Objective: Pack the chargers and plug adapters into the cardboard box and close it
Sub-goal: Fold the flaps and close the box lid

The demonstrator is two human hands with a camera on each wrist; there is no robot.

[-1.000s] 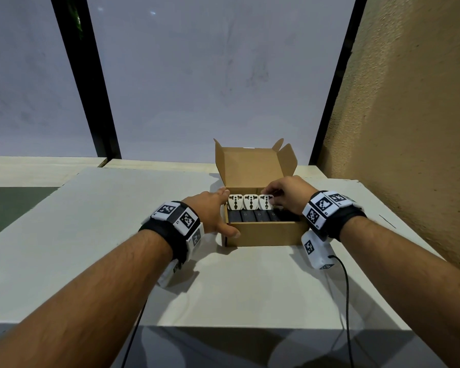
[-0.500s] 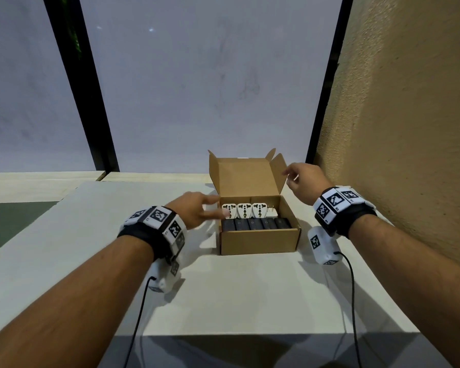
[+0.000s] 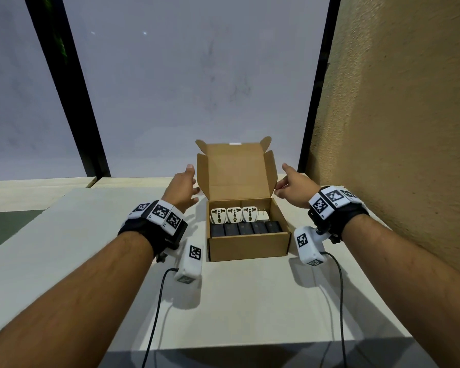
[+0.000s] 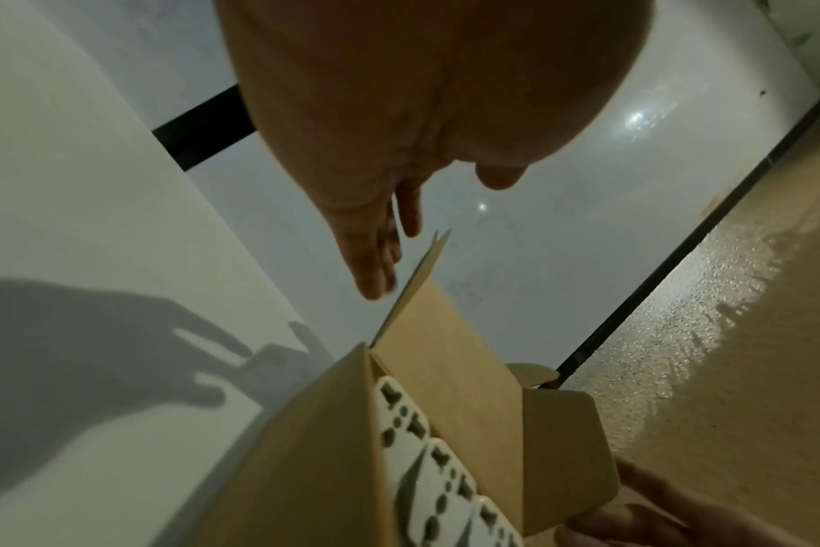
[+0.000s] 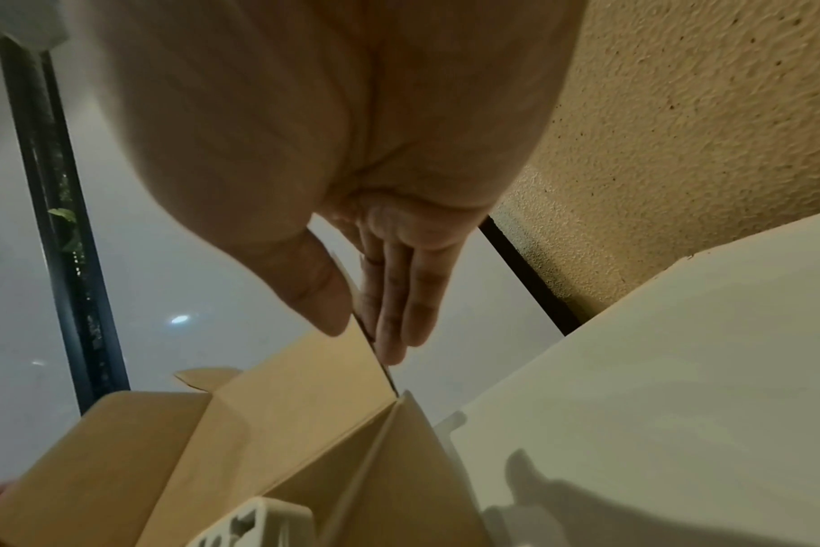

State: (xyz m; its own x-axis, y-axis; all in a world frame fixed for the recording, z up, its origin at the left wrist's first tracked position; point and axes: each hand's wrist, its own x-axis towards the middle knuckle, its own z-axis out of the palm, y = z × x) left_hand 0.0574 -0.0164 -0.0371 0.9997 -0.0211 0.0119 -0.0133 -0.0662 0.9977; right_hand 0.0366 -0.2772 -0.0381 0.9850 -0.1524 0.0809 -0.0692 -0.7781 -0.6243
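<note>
The cardboard box (image 3: pixel 247 235) sits on the pale table (image 3: pixel 237 301) with its lid (image 3: pixel 237 168) standing upright at the back, and it looks fully packed: white plug adapters (image 3: pixel 234 215) stand in a row behind a row of black chargers (image 3: pixel 246 228), so the step in hand appears to be closing the lid. The right hand (image 3: pixel 294 185) has the right side flap (image 5: pixel 314 370) between thumb and straight fingers (image 5: pixel 399 314), a light hold on the card edge. The left hand (image 3: pixel 182 185) is spread wide and holds nothing, its fingers just beside the left side flap (image 4: pixel 422 274); whether they touch it cannot be told. To do this well, both flaps should probably be folded inward together before the lid comes down, so they slip inside the side walls rather than catching on them. The adapters stand tall near the hinge, so the lid should be brought forward evenly from both sides; the front tuck flap (image 3: pixel 234 143) then needs guiding inside the front wall, past the chargers
</note>
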